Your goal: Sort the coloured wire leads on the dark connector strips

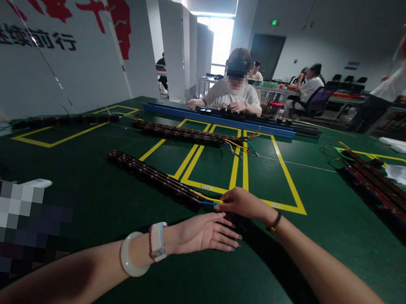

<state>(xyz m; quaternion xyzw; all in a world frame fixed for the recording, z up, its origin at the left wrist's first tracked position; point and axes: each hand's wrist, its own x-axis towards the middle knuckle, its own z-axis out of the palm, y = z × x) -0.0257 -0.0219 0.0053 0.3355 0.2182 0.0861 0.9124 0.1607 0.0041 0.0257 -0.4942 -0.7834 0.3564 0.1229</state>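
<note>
A long dark strip (pixel 157 174) with rows of small bright spots lies slantwise on the green table. Yellow, green and blue wires (pixel 210 201) come out of its near right end. These wires run to the fingertips of my right hand (pixel 243 203), which is closed on them in a pinch. Just below it, my left hand (pixel 205 235) is open, palm turned partly up and fingers stretched to the right. Its thumb is close to the wire ends; whether it touches them I cannot tell. My right fingers hide where the wires end.
Yellow tape frames (pixel 290 184) mark the green table (pixel 101 208). Another wired strip bundle (pixel 190 134) lies beyond, more strips (pixel 392 197) at right and one (pixel 65 121) at left. A blue rail (pixel 219 120) crosses the far edge, where a person (pixel 231 92) sits.
</note>
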